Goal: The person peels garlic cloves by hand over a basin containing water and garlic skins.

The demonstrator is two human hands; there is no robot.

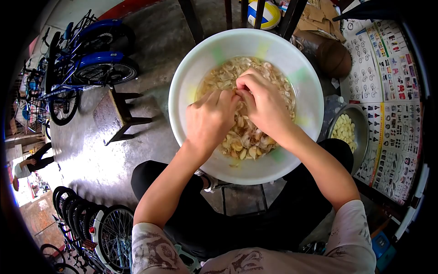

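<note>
A large white plastic basin [182, 59] stands in front of me, holding water, loose garlic skins [219, 71] and unpeeled garlic cloves [246, 150]. Above it, my left hand [211, 116] and my right hand [264, 102] meet fingertip to fingertip. Both are closed in a pinch on a small garlic clove [236, 92], mostly hidden by the fingers. To the right, peeled garlic cloves [344, 130] fill part of a metal bowl [362, 134], apart from both hands.
A low wooden stool [109, 114] and parked bicycles [98, 64] are on the left. More bicycle wheels [116, 237] stand at lower left. A volleyball [267, 16] and a basketball [334, 58] lie beyond the basin. Far left is another person [22, 169].
</note>
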